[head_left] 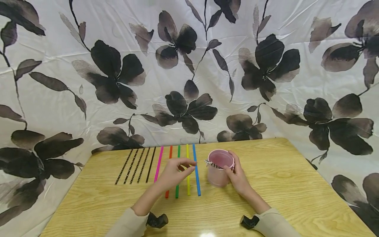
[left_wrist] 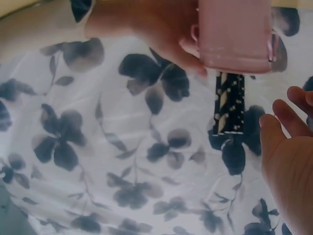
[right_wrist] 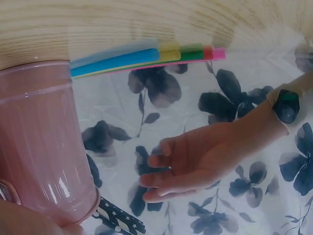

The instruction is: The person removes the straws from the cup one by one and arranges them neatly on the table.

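My right hand (head_left: pixel 239 177) grips a small pink bucket (head_left: pixel 218 177) by its right side, thumb over the rim. Several black patterned straws (left_wrist: pixel 230 103) lean out past the bucket's left rim; their lower ends are hidden inside. To the left of the bucket, my left hand (head_left: pixel 174 172) hovers over the coloured straws with nothing in it, its fingers loosely bent and thumb apart from them. Its fingertips appear in front of the blue straw (head_left: pixel 197 184) in the head view. Beneath it lie the yellow straw (head_left: pixel 188 187), green straw (head_left: pixel 177 191) and red straw (head_left: pixel 167 193), partly covered.
Farther left, a pink straw (head_left: pixel 159 163) lies beside a plain black straw (head_left: pixel 151 164) and several black patterned straws (head_left: pixel 124 166), roughly parallel on the wooden table (head_left: pixel 296 197). A floral cloth (head_left: pixel 225 75) hangs behind the table's back edge. Both wrists carry dark devices.
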Available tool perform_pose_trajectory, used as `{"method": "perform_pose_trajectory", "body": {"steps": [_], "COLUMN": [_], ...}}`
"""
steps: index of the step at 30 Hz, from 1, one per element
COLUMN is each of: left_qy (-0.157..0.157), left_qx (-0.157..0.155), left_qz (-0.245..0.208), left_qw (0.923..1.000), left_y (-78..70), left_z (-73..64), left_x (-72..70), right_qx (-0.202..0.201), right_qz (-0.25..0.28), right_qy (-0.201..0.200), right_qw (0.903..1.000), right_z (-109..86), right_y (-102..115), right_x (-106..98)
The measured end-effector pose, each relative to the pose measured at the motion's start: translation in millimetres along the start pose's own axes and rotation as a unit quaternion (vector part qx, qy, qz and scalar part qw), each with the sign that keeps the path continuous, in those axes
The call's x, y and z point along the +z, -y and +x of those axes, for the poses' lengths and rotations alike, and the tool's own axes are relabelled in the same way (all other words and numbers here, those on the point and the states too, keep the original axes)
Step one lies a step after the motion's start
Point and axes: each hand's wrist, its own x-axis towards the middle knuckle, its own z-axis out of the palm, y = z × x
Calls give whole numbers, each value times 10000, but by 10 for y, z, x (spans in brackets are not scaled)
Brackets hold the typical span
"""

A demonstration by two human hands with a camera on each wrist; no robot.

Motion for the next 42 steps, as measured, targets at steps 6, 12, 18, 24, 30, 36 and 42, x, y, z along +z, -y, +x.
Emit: {"method": "perform_pose_trajectory", "body": {"steps": [6,12,18,24,30,36,42], "left_qy": [-165,-332,-435,-478,-549,-994,-1508], "left_qx": [-88,152,433,243,234,541,686], "left_qz": [-180,-478,-824,-875,-911,-943,-1256], "left_qw": [9997,9982,9947,9947,9940,9891,9781], "left_y": [-257,-332,-305,-313,-444,-672,-885], "left_z": [87,188,257,267,217,168,135], "left_x": [137,265,362,409,382,255,-5], "right_qx": [-21,-28,-15,28,25,49,76], "right_qz": [-27,-15,-67,-132,-198,-172,-96], "right_qy": [-11,35,47,1,5,19,21], "right_qw": [10000,10000,10000,9999,9998,9998,9999], "right_z": [1,16,19,15,17,23,22], "right_y": [14,26,19,9,17,24,18], "right_x": [3,-5,-7,-19,-5,2,-11]}}
